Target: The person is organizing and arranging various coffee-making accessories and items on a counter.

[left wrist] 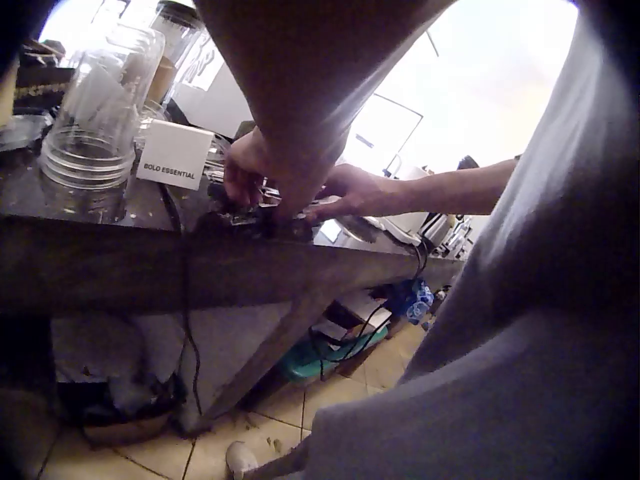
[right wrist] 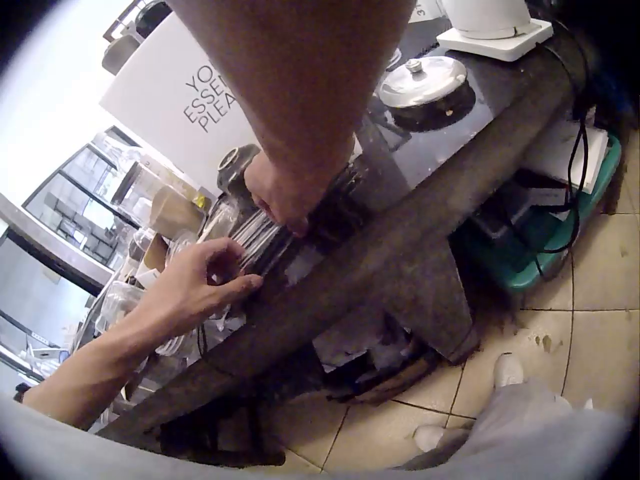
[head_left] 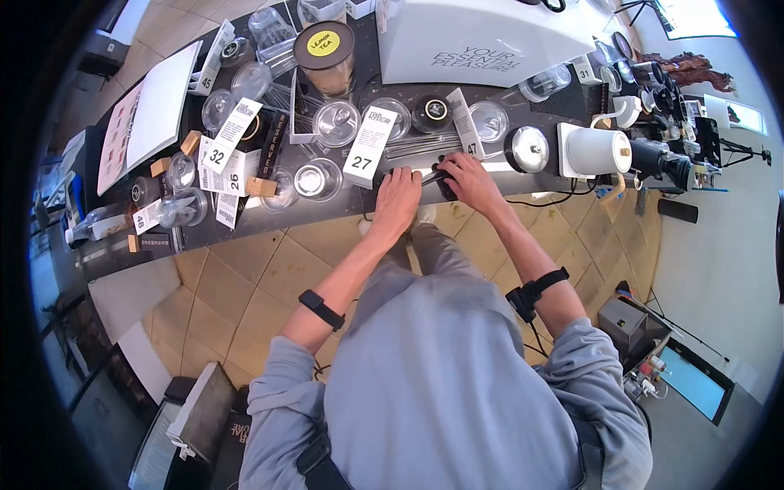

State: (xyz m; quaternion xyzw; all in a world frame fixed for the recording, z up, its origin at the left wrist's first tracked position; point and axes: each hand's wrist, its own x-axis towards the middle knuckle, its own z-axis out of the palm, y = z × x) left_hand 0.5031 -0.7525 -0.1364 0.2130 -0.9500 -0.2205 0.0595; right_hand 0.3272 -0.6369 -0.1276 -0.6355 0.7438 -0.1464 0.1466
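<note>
Both hands are at the table's near edge. My left hand (head_left: 399, 200) lies over a dark item, its thumb and fingers bent with a gap between them in the right wrist view. Beside it, my right hand (head_left: 472, 181) reaches down with bent fingers to a small dark object (head_left: 446, 189); whether it grips this is hidden. Thin metal rods (right wrist: 262, 240) run between the hands in the right wrist view. Card 27 (head_left: 369, 145) stands left of the hands, card 47 (head_left: 465, 122) just beyond the right one. A lidded metal-topped container (head_left: 527, 149) is to the right.
A large white box (head_left: 482, 41) stands behind. Clear cups, numbered cards and a lemon tea jar (head_left: 325, 61) crowd the left. A white kettle (head_left: 600, 152) stands right, with cables (head_left: 549, 201) along the edge. Under the table is a green bin (right wrist: 520, 262).
</note>
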